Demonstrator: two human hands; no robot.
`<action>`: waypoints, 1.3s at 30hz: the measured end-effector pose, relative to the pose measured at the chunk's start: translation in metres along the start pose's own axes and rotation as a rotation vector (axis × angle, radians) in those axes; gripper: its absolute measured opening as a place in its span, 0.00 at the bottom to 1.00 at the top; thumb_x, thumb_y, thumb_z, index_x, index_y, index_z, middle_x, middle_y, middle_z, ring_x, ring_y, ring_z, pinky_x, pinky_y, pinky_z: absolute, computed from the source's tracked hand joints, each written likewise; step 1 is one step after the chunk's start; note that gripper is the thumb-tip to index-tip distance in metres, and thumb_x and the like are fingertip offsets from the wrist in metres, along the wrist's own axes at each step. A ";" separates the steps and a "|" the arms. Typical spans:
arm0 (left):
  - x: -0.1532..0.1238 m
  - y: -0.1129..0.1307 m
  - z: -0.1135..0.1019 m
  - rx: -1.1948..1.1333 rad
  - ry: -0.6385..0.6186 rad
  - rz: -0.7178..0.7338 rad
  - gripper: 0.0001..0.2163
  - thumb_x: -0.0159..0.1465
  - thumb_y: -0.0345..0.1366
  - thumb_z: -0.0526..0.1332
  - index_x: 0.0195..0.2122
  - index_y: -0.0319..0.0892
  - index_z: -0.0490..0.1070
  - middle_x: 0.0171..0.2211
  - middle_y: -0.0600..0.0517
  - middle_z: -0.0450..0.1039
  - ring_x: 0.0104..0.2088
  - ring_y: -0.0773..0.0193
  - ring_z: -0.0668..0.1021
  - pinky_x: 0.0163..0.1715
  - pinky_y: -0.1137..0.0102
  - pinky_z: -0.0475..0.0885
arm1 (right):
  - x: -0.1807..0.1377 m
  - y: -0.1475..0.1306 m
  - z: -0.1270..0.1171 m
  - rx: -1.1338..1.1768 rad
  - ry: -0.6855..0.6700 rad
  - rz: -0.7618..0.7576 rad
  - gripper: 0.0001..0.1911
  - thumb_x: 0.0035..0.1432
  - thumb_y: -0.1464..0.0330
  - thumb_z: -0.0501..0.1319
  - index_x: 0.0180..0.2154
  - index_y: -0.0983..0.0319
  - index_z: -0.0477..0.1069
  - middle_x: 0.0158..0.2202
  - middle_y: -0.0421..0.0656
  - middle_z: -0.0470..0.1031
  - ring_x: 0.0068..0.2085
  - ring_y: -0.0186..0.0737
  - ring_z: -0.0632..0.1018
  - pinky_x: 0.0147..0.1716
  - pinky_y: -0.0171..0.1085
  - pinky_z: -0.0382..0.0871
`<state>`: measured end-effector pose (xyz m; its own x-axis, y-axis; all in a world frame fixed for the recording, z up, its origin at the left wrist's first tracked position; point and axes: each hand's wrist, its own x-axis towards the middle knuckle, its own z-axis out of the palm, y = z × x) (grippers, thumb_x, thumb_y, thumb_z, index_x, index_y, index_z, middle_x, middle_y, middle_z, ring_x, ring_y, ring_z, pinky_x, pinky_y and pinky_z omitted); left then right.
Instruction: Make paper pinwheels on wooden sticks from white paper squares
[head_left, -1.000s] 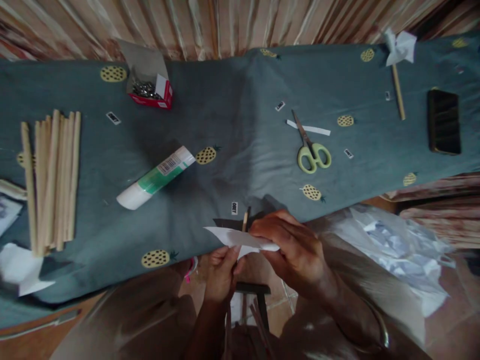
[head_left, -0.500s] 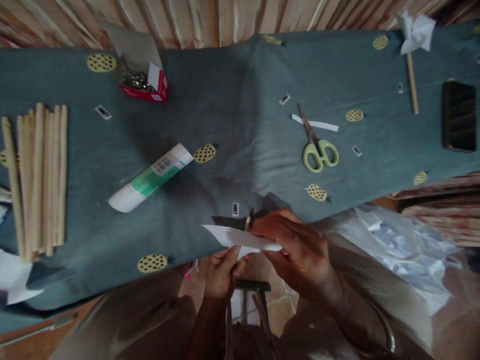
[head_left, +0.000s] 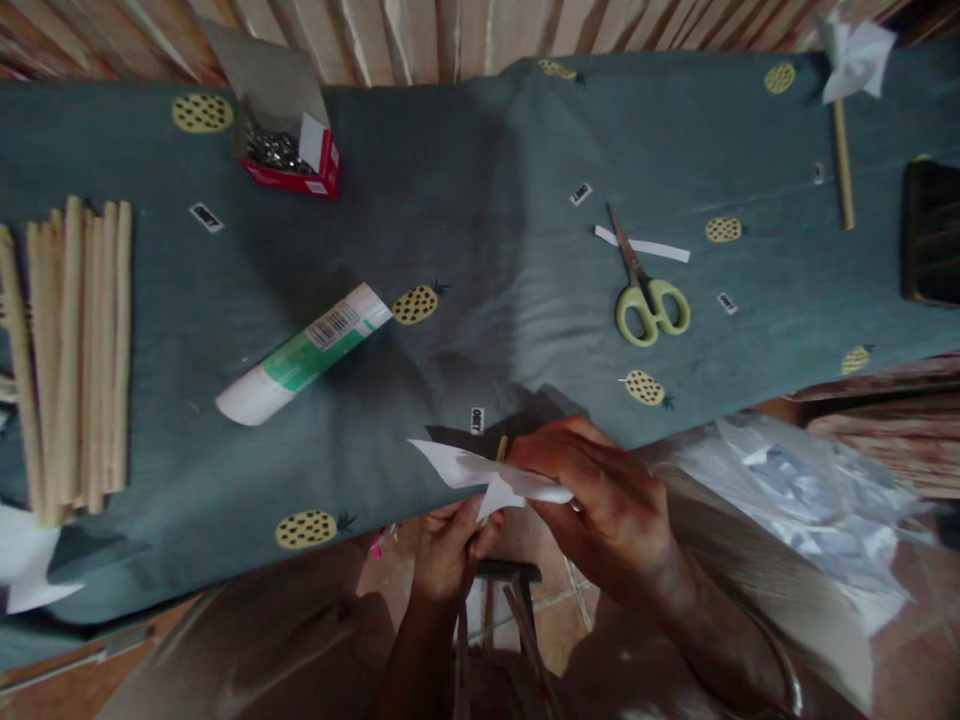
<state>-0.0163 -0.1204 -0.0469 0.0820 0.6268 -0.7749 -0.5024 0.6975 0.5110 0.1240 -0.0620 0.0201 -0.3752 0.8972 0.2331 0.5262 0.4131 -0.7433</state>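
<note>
At the near edge of the table, a white paper pinwheel (head_left: pixel 457 468) with pointed, folded blades is held in both hands. My left hand (head_left: pixel 448 550) is closed, pinching its lower blade from below. My right hand (head_left: pixel 600 495) is closed round its right side, the fingertips partly hidden behind the paper. A short end of a wooden stick (head_left: pixel 502 448) shows just behind the paper, by my right fingers. Nearby on the cloth lies a white and green tube (head_left: pixel 304 355), tilted. Green-handled scissors (head_left: pixel 645 290) rest over a white paper strip (head_left: pixel 660 249).
Several wooden sticks (head_left: pixel 71 360) lie at the left, beside white paper (head_left: pixel 30 560). An open red box (head_left: pixel 289 165) holds small metal pieces. Another pinwheel on a stick (head_left: pixel 859 60) and a dark phone-like object (head_left: pixel 932 232) are far right. A clear plastic bag (head_left: pixel 810 500) sits below the table edge.
The paper pinwheel has turned a little in my hands, so its lower blade shows more. The view has shifted slightly; the things on the table stay put.
</note>
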 end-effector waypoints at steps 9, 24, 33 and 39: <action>0.000 -0.008 -0.009 0.006 -0.024 0.005 0.18 0.47 0.50 0.72 0.18 0.39 0.74 0.17 0.52 0.68 0.15 0.76 0.58 0.18 0.72 0.48 | 0.000 0.000 -0.001 0.006 -0.005 -0.040 0.13 0.62 0.75 0.59 0.49 0.60 0.68 0.37 0.45 0.80 0.38 0.41 0.79 0.38 0.42 0.77; -0.003 -0.002 -0.001 0.011 -0.013 0.006 0.21 0.49 0.50 0.70 0.14 0.39 0.67 0.11 0.58 0.55 0.14 0.76 0.56 0.18 0.73 0.47 | 0.000 -0.004 -0.003 0.113 0.025 0.119 0.07 0.60 0.74 0.63 0.40 0.60 0.75 0.33 0.41 0.80 0.34 0.38 0.79 0.35 0.37 0.76; -0.026 0.016 0.018 -0.095 0.017 0.073 0.13 0.48 0.43 0.74 0.28 0.38 0.79 0.17 0.57 0.66 0.15 0.79 0.56 0.16 0.78 0.47 | 0.007 -0.003 -0.020 0.872 0.250 0.673 0.06 0.52 0.67 0.71 0.35 0.55 0.81 0.30 0.35 0.82 0.29 0.31 0.79 0.30 0.31 0.75; -0.058 0.056 0.026 -0.082 0.024 0.248 0.17 0.46 0.39 0.76 0.38 0.42 0.82 0.31 0.51 0.78 0.19 0.79 0.63 0.18 0.79 0.58 | 0.016 0.007 -0.029 1.099 0.350 0.735 0.10 0.44 0.64 0.74 0.32 0.57 0.81 0.30 0.37 0.83 0.30 0.34 0.80 0.34 0.34 0.75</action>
<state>-0.0269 -0.1090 0.0358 -0.0719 0.7661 -0.6387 -0.5732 0.4923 0.6551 0.1434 -0.0399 0.0364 0.0221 0.9141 -0.4050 -0.4151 -0.3601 -0.8355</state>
